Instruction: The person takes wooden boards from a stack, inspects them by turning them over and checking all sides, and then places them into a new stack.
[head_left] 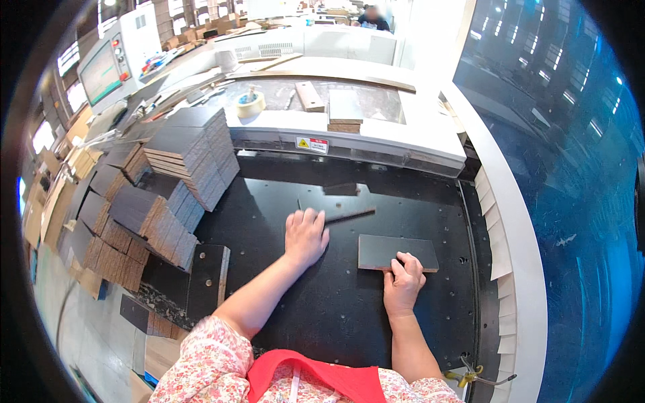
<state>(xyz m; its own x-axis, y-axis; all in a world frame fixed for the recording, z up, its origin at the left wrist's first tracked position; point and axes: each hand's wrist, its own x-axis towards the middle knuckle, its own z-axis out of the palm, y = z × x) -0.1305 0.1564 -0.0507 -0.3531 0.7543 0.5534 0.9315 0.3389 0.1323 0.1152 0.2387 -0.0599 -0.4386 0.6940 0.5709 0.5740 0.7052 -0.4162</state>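
Head view, clock centred on the frame. Control monitor (102, 74) at 10 o'clock, tilted. Stacks of dark-faced chipboard blocks (185, 151), also toward 10, crowd the left side of the black machine bed (339, 305). At 8, a dark board with two round spots (207, 282) lies just below them. At 11, a tape roll (250, 104) sits on the far ledge (269, 122); toward 12, small stacked boards (345, 107) stand on it, and the ledge closes off the bed's far side. Pleated white bellows (504, 282) edge the bed at 4; blue see-through panel (571, 168) at 3.

Left hand (308, 235), just below centre toward 7: fingers curled, beside the near end of a narrow dark strip (353, 215). Cannot tell whether they clamp it. Dark-faced rectangular board (379, 248) lies on the bed at 4. Right hand (404, 279) pinches its near edge, fingertips on top, thumb at the edge.
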